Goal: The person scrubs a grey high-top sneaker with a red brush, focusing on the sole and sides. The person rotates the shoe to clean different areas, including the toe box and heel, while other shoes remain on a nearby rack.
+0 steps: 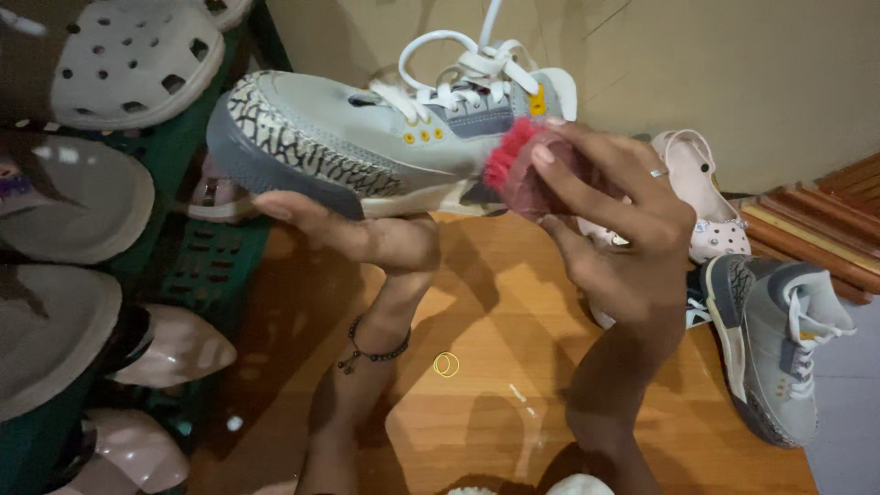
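Note:
My left hand (367, 236) holds up a grey and white sneaker (367, 137) from beneath its sole, toe pointing left, white laces hanging loose at the top. A dark bead bracelet (371, 351) circles that wrist. My right hand (614, 220), with a ring on one finger, grips a red-bristled brush (511, 160) pressed against the sneaker's side near the heel.
The matching sneaker (775, 344) lies on its side at the right on the wooden table (495, 403). A pink clog (706, 202) lies behind my right hand. A yellow rubber band (446, 365) lies on the table. Green crates (206, 266) with several shoes stand at the left.

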